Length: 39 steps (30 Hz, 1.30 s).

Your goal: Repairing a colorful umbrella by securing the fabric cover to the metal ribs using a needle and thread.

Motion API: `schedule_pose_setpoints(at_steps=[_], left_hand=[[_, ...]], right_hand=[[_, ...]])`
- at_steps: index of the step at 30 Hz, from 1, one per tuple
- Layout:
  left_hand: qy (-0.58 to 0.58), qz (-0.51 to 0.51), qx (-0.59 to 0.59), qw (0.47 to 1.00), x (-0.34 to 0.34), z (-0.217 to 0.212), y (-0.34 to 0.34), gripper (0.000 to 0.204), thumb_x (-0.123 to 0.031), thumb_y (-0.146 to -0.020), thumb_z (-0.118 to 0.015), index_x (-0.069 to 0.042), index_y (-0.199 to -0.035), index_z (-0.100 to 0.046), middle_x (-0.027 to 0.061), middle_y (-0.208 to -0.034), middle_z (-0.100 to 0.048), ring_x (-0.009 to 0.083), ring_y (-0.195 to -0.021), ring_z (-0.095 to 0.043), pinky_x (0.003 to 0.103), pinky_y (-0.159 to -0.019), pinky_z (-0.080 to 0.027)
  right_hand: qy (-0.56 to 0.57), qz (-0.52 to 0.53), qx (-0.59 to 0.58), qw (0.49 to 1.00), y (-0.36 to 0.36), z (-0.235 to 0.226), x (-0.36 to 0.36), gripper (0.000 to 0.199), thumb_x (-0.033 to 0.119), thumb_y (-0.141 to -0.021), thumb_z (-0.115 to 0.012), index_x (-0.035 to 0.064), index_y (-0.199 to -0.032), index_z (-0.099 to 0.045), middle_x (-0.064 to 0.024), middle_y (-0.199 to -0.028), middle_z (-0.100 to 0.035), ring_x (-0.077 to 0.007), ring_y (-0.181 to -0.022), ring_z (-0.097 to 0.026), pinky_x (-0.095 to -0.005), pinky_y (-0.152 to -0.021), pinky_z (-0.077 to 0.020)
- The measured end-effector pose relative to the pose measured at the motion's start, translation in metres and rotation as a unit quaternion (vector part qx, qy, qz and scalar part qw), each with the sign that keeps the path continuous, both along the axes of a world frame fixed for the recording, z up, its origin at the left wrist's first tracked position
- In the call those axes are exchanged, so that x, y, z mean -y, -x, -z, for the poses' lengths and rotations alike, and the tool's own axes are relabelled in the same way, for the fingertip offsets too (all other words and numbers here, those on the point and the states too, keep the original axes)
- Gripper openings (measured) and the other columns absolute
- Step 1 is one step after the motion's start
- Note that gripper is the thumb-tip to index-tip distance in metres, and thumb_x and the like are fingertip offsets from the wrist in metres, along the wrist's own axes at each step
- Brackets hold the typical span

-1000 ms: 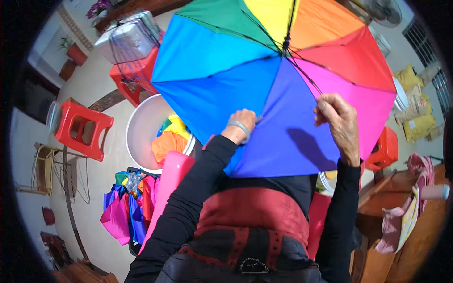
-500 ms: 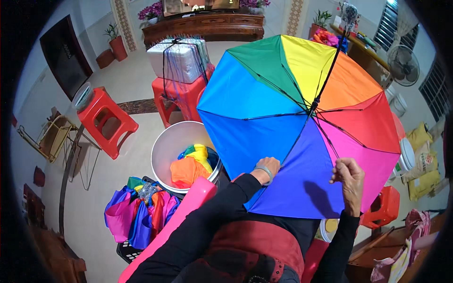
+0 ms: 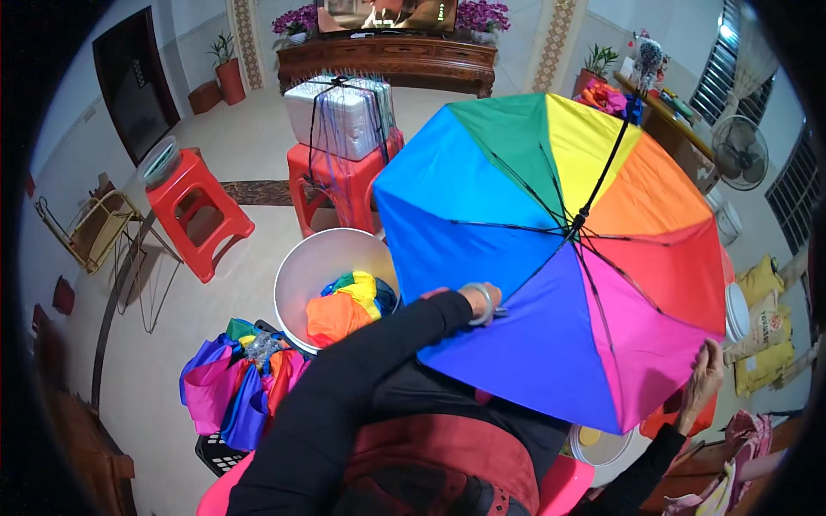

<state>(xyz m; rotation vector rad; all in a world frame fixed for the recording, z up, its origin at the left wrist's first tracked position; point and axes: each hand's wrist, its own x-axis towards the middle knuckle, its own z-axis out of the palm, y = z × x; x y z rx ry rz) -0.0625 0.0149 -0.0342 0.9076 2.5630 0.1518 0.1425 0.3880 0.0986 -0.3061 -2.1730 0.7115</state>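
An open rainbow umbrella (image 3: pixel 516 249) lies with its ribbed inner side facing me, its black shaft (image 3: pixel 609 163) pointing up to the far right. My left hand (image 3: pixel 483 301), with a bangle at the wrist, is closed at the rib along the blue and purple seam. A small greyish bit shows beside its fingers, too small to name. At the canopy's right rim, my right hand (image 3: pixel 705 378) pinches the edge where pink meets red. The fingertips are partly hidden by the cloth.
Left of the umbrella, a white bucket (image 3: pixel 297 267) contains colourful folded cloth. Bunched rainbow umbrellas (image 3: pixel 245 383) rest on a black crate (image 3: pixel 215 454). Red stools (image 3: pixel 202 215) stand beyond, one carrying a tied foam box (image 3: pixel 340 116). Sacks (image 3: pixel 761 331) and a fan (image 3: pixel 740 153) are at the right.
The umbrella has turned, its coloured panels shifting, and its hub sits slightly lower. My right hand has moved right and down, from above the purple and pink panels to the rim.
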Motion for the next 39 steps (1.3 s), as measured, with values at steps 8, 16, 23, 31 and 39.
schedule_pose_setpoints(at_steps=[8, 16, 23, 31, 39], left_hand=[[0.001, -0.134, -0.211, 0.968, 0.055, -0.026, 0.063, 0.024, -0.024, -0.070, -0.060, -0.005, -0.085, -0.065, 0.0151, -0.088, -0.063, 0.0318, -0.081, -0.061, 0.038, -0.066, -0.050], [-0.225, -0.054, -0.035, 0.972, -0.030, 0.022, -0.007, 0.044, -0.040, -0.065, -0.063, 0.001, -0.081, -0.061, 0.0226, -0.082, -0.061, 0.0354, -0.077, -0.060, 0.042, -0.067, -0.048], [-0.248, -0.118, -0.100, 0.956, -0.053, 0.037, -0.039, 0.033, -0.029, -0.074, -0.058, 0.003, -0.080, -0.055, 0.0251, -0.082, -0.059, 0.0364, -0.078, -0.060, 0.044, -0.064, -0.049], [-0.193, -0.154, -0.209, 0.946, -0.050, 0.066, -0.029, 0.019, -0.013, -0.080, -0.042, 0.001, -0.082, -0.054, 0.0208, -0.078, -0.058, 0.0330, -0.070, -0.062, 0.042, -0.059, -0.050], [-0.211, -0.158, -0.209, 0.942, -0.046, 0.068, -0.033, 0.017, -0.013, -0.080, -0.043, 0.000, -0.079, -0.054, 0.0202, -0.078, -0.059, 0.0341, -0.069, -0.061, 0.044, -0.061, -0.049]], right_hand=[[-0.148, 0.159, 0.105, 0.970, -0.020, 0.041, -0.019, 0.010, 0.006, -0.084, -0.048, -0.0010, -0.088, -0.053, -0.0122, -0.064, -0.050, -0.0140, -0.058, -0.048, -0.0272, -0.051, -0.0381], [-0.088, 0.010, 0.121, 0.989, -0.009, 0.063, 0.036, 0.006, 0.004, -0.081, -0.049, -0.0007, -0.082, -0.054, -0.0137, -0.061, -0.050, -0.0164, -0.053, -0.048, -0.0291, -0.050, -0.0391], [-0.059, -0.014, 0.126, 0.990, -0.018, 0.059, 0.048, 0.005, 0.003, -0.080, -0.051, -0.0014, -0.081, -0.053, -0.0158, -0.059, -0.049, -0.0180, -0.052, -0.048, -0.0305, -0.050, -0.0395], [-0.110, 0.038, 0.094, 0.989, -0.017, 0.086, 0.033, 0.004, 0.001, -0.081, -0.049, -0.0033, -0.079, -0.051, -0.0113, -0.055, -0.046, -0.0144, -0.051, -0.044, -0.0284, -0.047, -0.0364], [-0.055, 0.030, 0.110, 0.992, -0.019, 0.090, 0.027, 0.004, 0.000, -0.081, -0.048, -0.0035, -0.080, -0.050, -0.0142, -0.056, -0.042, -0.0152, -0.051, -0.042, -0.0287, -0.049, -0.0370]])
